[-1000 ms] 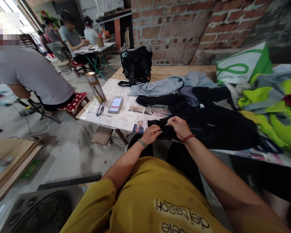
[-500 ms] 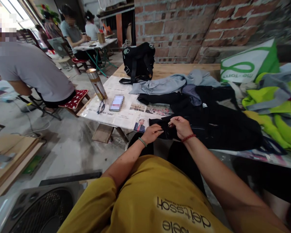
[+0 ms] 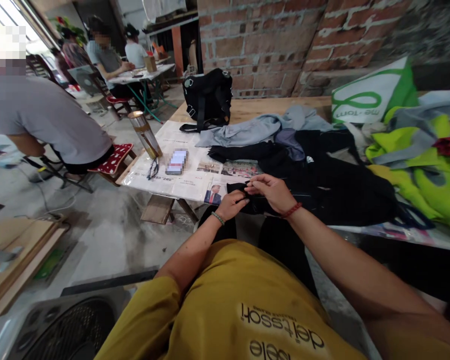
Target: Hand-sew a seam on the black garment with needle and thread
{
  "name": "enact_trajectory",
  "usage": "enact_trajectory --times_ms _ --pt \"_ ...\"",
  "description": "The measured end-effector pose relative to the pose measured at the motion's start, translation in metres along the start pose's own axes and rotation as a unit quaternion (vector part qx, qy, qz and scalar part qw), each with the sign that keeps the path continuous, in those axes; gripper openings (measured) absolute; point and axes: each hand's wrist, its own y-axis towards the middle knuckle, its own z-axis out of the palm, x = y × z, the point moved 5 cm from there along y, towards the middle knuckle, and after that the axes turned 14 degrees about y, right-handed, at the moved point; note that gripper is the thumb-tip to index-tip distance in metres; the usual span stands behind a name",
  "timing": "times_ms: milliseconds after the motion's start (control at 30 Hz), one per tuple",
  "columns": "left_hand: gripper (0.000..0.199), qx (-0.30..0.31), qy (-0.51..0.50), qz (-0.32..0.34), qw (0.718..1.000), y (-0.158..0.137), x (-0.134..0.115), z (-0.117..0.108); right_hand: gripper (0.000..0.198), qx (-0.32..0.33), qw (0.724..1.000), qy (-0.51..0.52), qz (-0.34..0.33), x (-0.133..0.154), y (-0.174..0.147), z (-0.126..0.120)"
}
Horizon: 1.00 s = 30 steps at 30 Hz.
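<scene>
A black garment (image 3: 345,187) lies spread along the front of the table, its near left end reaching my hands. My left hand (image 3: 230,204), with a green bead bracelet at the wrist, is closed on the edge of that cloth. Just right of it and slightly higher, my right hand (image 3: 273,192), wearing a red cord bracelet, has thumb and forefinger pinched together close to the left fingertips. Whatever is in the right pinch is too small to make out.
Newspaper (image 3: 165,185) under clear film covers the table's left part. On it are a phone (image 3: 177,161), glasses (image 3: 153,169) and a steel flask (image 3: 145,134). Behind stand a black bag (image 3: 208,97) and grey cloth (image 3: 243,131). Yellow-green clothes (image 3: 416,165) lie right. A person (image 3: 56,115) sits left.
My right hand has moved left and come up against the left hand's fingertips. The left hand keeps its hold on the black cloth. The whole view has shifted slightly.
</scene>
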Motion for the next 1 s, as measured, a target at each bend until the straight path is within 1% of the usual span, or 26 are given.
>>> enact_trajectory --times_ms 33,67,133,167,200,267,300,367,433,500,700,800,867,933,1000 --pt "0.021 0.001 0.0 -0.001 1.0 0.0 0.0 0.0 0.012 -0.004 0.996 -0.072 -0.056 0.008 0.0 -0.003" --pt "0.022 0.003 -0.001 -0.001 1.0 0.0 0.0 0.0 0.012 -0.006 0.982 -0.147 -0.115 0.016 -0.001 -0.006" --pt "0.024 0.005 -0.005 -0.004 1.0 0.0 0.001 0.001 0.015 -0.003 0.935 -0.276 -0.221 0.031 -0.002 -0.011" --pt "0.024 0.004 -0.009 -0.006 1.0 0.0 0.002 0.001 0.016 0.001 0.911 -0.32 -0.26 0.037 -0.003 -0.013" --pt "0.024 0.002 -0.012 -0.008 1.0 0.0 0.002 0.001 0.017 0.004 0.89 -0.35 -0.29 0.042 -0.003 -0.016" --pt "0.023 -0.005 -0.02 -0.013 1.0 0.0 0.004 0.001 0.019 0.007 0.865 -0.386 -0.321 0.049 -0.003 -0.021" --pt "0.023 -0.006 -0.023 -0.016 1.0 0.0 0.005 0.001 0.019 0.006 0.858 -0.396 -0.328 0.051 -0.002 -0.024" --pt "0.021 -0.009 -0.032 -0.026 0.999 0.0 0.007 0.002 0.02 0.005 0.853 -0.404 -0.33 0.053 -0.002 -0.026" --pt "0.02 -0.013 -0.045 -0.043 0.998 0.0 0.01 0.002 0.02 0.004 0.858 -0.401 -0.322 0.053 -0.002 -0.027" --pt "0.021 -0.026 -0.063 -0.064 0.996 -0.001 0.012 0.002 0.021 0.0 0.869 -0.39 -0.303 0.052 -0.002 -0.027" --pt "0.022 -0.068 -0.119 -0.124 0.983 -0.002 0.015 -0.001 0.025 -0.043 0.921 -0.314 -0.224 0.043 -0.007 -0.028" --pt "0.024 -0.083 -0.127 -0.153 0.976 -0.002 0.016 -0.004 0.027 -0.06 0.95 -0.252 -0.176 0.031 -0.015 -0.027" --pt "0.024 -0.082 -0.13 -0.172 0.973 -0.002 0.017 -0.004 0.029 -0.065 0.967 -0.202 -0.143 0.021 -0.024 -0.024" --pt "0.024 -0.075 -0.14 -0.185 0.97 -0.003 0.018 -0.004 0.03 -0.072 0.979 -0.157 -0.106 0.01 -0.034 -0.021" --pt "0.024 -0.072 -0.15 -0.186 0.968 -0.004 0.018 -0.005 0.032 -0.079 0.986 -0.126 -0.071 -0.003 -0.046 -0.018"
